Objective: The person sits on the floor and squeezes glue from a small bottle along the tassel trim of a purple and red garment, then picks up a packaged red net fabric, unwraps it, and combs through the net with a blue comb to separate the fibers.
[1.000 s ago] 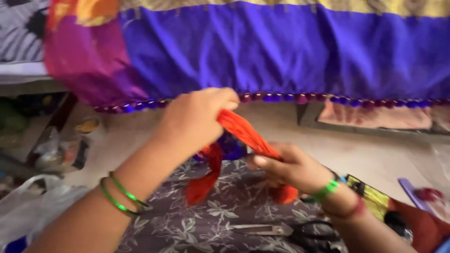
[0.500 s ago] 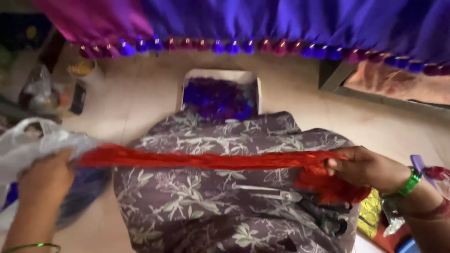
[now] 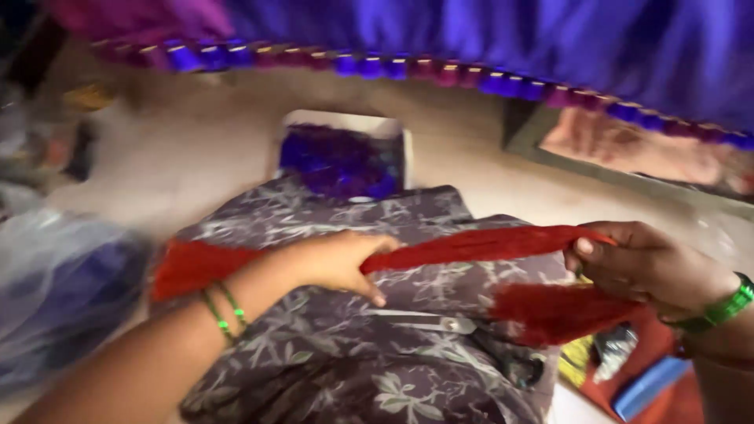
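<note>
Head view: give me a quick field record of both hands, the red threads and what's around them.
left hand: left hand closed on the red thread bundle near its middle
right hand: right hand pinching the bundle's right end
bundle: stretched between the hands, loose ends fanning out at both sides
surface: grey floral cloth under the hands
scissors: scissors lying on the cloth, below the bundle
tray: white tray with purple threads, beyond the cloth
backdrop: blue-purple fabric with a tasselled edge
wrists: green bangles on the left
</note>
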